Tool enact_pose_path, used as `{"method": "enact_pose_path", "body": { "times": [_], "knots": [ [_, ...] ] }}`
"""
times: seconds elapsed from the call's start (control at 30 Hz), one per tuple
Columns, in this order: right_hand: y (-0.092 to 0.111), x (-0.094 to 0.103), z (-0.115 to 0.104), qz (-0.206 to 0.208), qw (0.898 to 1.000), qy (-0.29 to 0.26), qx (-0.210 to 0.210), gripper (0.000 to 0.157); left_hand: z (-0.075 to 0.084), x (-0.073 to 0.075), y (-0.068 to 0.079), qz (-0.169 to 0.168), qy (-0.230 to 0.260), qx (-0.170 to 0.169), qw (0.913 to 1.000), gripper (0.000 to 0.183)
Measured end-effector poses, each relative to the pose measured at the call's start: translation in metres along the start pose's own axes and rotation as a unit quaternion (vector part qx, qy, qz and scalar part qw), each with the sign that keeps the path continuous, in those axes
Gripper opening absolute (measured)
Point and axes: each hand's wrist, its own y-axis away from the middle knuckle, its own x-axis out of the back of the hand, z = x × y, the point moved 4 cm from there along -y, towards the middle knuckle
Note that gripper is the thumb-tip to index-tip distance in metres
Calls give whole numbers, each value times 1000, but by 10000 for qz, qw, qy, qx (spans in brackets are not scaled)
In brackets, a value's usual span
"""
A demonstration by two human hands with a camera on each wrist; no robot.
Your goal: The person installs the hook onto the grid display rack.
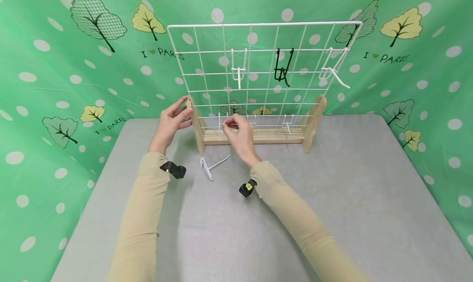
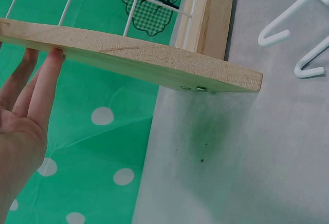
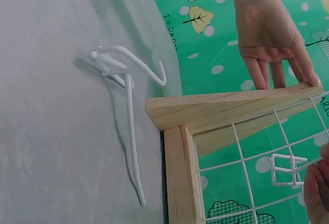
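Note:
A white wire grid panel (image 1: 264, 25) stands upright in a wooden stand (image 1: 313, 124). My left hand (image 1: 171, 122) holds the upper end of the stand's left side board, thumb at the front edge and fingers against the outer side. With thumb and fingertips my right hand (image 1: 242, 140) pinches the front arm of a white hook (image 3: 281, 170) low on the grid's left part; the fingers partly cover it. On the table in front lies a loose white hook (image 1: 210, 168), its long prong pointing right.
Higher on the grid hang a white hook (image 1: 239, 68), a black hook (image 1: 282, 70) and another white hook (image 1: 332, 70). Another white hook (image 1: 287, 126) sits low at the right. A green patterned cloth (image 1: 122, 76) hangs behind the grey table (image 1: 354, 183).

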Motion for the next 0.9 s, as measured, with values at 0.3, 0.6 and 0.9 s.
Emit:
{"method": "enact_pose_path", "body": {
  "times": [0.3,0.6,0.9],
  "knots": [
    [9,-3,7,-247,9994,-77,-245,6,1,-1,1,15,-12,29,10000,52],
    [19,-4,14,-497,9970,136,-582,12,2,-2,1,22,-42,21,10000,53],
    [31,-4,22,-720,9936,-51,-873,11,3,-1,2,25,-43,30,10000,53]
  ]
}}
